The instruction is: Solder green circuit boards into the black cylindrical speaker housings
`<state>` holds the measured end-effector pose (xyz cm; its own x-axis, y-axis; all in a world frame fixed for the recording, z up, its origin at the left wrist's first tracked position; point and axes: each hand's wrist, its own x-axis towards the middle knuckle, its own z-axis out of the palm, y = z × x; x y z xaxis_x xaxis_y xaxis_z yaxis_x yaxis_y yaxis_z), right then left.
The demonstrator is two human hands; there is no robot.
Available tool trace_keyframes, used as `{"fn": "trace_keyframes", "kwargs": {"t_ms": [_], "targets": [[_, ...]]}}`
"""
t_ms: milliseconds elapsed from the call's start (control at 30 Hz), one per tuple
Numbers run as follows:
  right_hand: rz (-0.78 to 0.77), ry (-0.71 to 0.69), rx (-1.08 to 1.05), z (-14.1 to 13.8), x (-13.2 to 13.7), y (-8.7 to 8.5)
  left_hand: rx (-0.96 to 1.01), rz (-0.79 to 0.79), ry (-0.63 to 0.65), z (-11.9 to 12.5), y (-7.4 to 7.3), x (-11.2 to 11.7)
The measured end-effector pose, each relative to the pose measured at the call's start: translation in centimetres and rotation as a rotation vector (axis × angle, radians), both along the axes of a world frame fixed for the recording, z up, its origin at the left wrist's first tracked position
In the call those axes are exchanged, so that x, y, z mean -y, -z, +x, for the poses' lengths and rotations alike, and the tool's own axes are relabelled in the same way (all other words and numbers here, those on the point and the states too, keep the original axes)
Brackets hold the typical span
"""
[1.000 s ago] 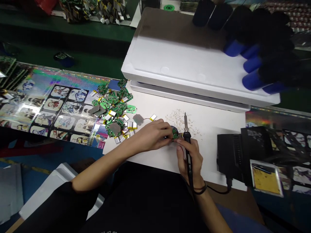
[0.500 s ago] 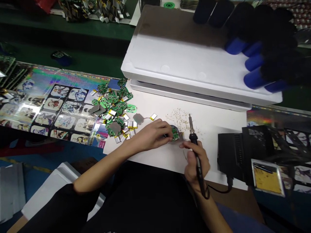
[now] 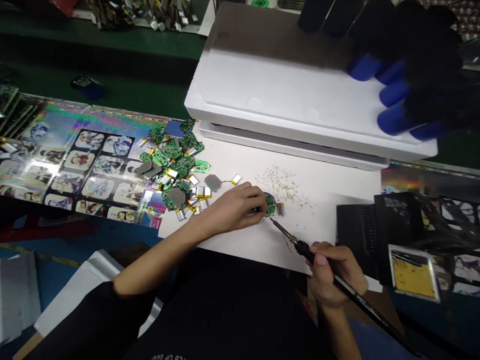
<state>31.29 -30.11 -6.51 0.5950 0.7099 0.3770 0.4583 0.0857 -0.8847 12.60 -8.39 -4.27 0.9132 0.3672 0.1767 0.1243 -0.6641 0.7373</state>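
Prob soldering: yr L hand grasps PCB nr white sheet front edge; R hand grips iron; nxt needs steady tip.

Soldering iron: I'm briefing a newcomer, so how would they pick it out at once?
Find the large white foam box, then the white sheet in front. Over that sheet's near right part, the right hand grips the soldering iron, tip towards the green circuit board. Its slender black handle and metal tip set it apart from the blocky black unit nearby.
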Motion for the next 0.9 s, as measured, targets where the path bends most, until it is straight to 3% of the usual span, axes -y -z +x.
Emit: {"fn": "trace_keyframes", "kwargs": {"t_ms": [433,700,900], "targets": [[-0.047,-0.089,0.133,0.5,-0.9,-0.2,0.016,0.009,-0.004,0.0,0.2,0.0],[-0.033,-0.198,0.187,0.1,-2.1,-2.3,0.006,0.006,-0.012,0.1,0.2,0.1],[-0.031,-0.279,0.177,0.6,-2.4,-2.6,0.007,0.002,-0.006,0.1,-0.1,0.0]]}}
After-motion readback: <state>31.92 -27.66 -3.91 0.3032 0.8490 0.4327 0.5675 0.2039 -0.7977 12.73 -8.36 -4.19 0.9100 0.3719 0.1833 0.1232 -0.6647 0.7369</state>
